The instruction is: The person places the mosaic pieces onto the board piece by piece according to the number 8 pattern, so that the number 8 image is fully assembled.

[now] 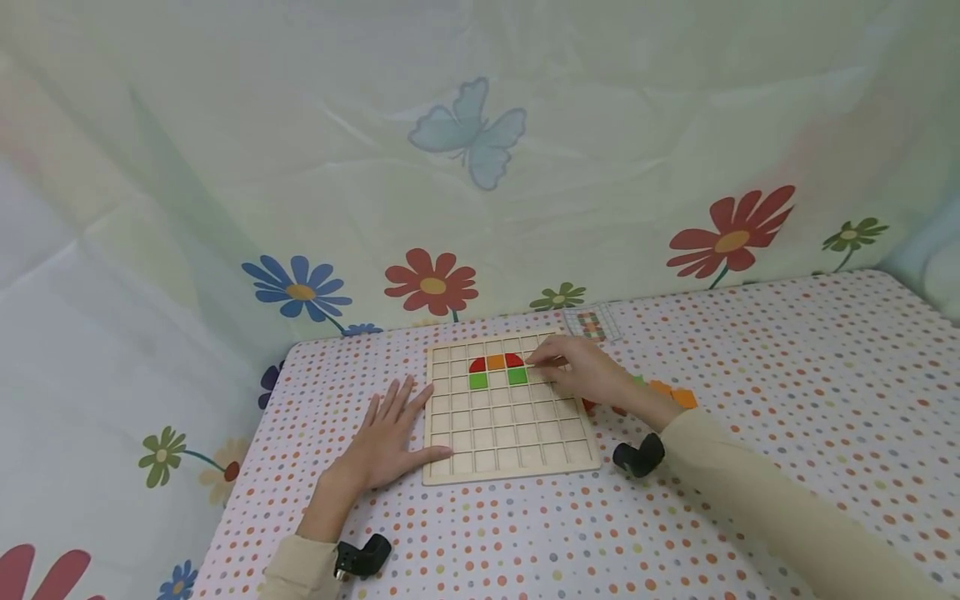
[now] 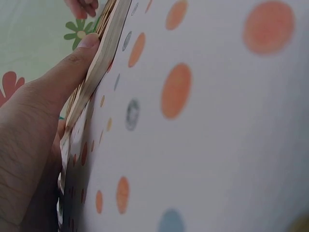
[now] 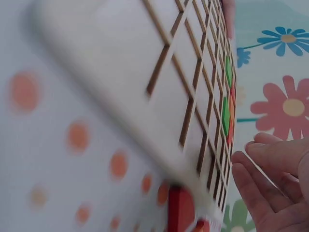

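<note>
A square wooden grid board lies on the table. In its upper rows sit two red rounded-corner pieces, an orange square between them, and two green squares below the red ones. My left hand lies spread at the board's left edge; in the left wrist view its thumb rests on the rim. Over the board's upper right my right hand has its fingertips beside the right red piece. In the right wrist view its fingers are slightly bent, with nothing visible between them.
Loose orange pieces and other red and green ones lie right of the board, partly under the right forearm. A small printed pattern card is behind the board. A flowered cloth backdrop rises behind the dotted tablecloth.
</note>
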{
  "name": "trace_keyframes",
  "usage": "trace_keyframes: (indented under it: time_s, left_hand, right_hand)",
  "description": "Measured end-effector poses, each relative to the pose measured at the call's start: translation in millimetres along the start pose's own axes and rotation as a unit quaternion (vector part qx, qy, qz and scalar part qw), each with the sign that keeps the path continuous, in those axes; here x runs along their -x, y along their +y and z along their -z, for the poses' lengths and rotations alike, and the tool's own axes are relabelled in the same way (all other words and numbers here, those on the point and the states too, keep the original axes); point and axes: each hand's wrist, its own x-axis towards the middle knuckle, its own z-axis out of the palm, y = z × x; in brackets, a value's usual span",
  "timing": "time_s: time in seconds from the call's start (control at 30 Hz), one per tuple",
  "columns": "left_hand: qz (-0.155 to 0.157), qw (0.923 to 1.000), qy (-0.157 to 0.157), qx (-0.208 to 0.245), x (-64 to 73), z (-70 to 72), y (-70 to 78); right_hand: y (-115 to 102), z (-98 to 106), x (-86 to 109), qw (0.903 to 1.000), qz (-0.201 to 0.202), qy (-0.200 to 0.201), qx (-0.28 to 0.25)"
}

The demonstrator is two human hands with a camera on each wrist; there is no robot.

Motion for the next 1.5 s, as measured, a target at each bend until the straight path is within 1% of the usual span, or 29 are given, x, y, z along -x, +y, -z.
trace_keyframes:
  time_s: [0.1, 0.2, 0.43, 0.5, 0.63, 0.8, 0.87, 1.0, 1.07, 1.13, 1.2, 1.3, 1.37, 1.5]
  left_hand:
    - [0.003, 1.0, -0.004, -0.002, 0.7, 1.0, -0.1]
    - [0.005, 1.0, -0.003, -0.003, 0.3, 0.3, -0.2]
    - [-0.006, 1.0, 0.007, -0.003, -5.4, -3.1, 5.0]
    - [-0.007, 0.9999, 0.006, -0.004, -6.1, -3.6, 5.9]
    - [-0.007, 1.0, 0.004, -0.005, -6.2, -4.0, 6.4]
    - [-0.002, 0.9999, -0.001, -0.013, -7.1, -4.9, 5.7]
    - [0.002, 0.9999, -0.005, -0.015, -7.1, -3.7, 6.5]
    - [0.006, 0.9998, -0.008, -0.015, -6.0, 0.6, 8.8]
    - [0.011, 0.9996, -0.016, -0.019, -5.9, 1.9, 8.9]
    - [0.009, 0.9997, -0.015, -0.017, -5.6, 2.4, 8.6]
    - [0.009, 0.9997, -0.013, -0.019, -5.7, 1.7, 7.3]
    - [0.006, 0.9998, -0.007, -0.016, -4.6, 1.4, 6.0]
    - [0.005, 0.9999, -0.006, -0.015, -4.1, 1.4, 5.5]
    - [0.001, 0.9999, -0.006, -0.01, -3.5, 2.1, 5.4]
  right_hand:
    - [3.5, 9.2, 14.6, 0.9998, -0.003, 0.008, 0.017]
    - [7.8, 15.9, 32.5, 0.9988, 0.003, 0.014, 0.048]
    - [14.7, 31.3, 84.6, 0.9952, -0.032, 0.022, 0.09]
    - [17.5, 34.3, 97.7, 0.9935, -0.032, 0.021, 0.107]
    - [23.4, 38.7, 120.3, 0.9917, -0.044, 0.018, 0.119]
    - [30.5, 44.9, 142.4, 0.9885, -0.066, 0.048, 0.127]
    - [32.9, 47.3, 148.5, 0.9853, -0.072, 0.064, 0.14]
    - [37.0, 52.2, 156.7, 0.9805, -0.073, 0.089, 0.159]
    - [38.9, 55.0, 159.0, 0.9798, -0.068, 0.095, 0.162]
    - [40.7, 57.5, 160.2, 0.9791, -0.065, 0.1, 0.165]
    - [42.4, 59.3, 160.4, 0.9763, -0.061, 0.111, 0.175]
    - [45.3, 61.5, 159.7, 0.9742, -0.071, 0.118, 0.178]
    - [46.8, 62.6, 159.5, 0.9737, -0.084, 0.119, 0.175]
    - [47.4, 64.0, 159.7, 0.974, -0.115, 0.106, 0.164]
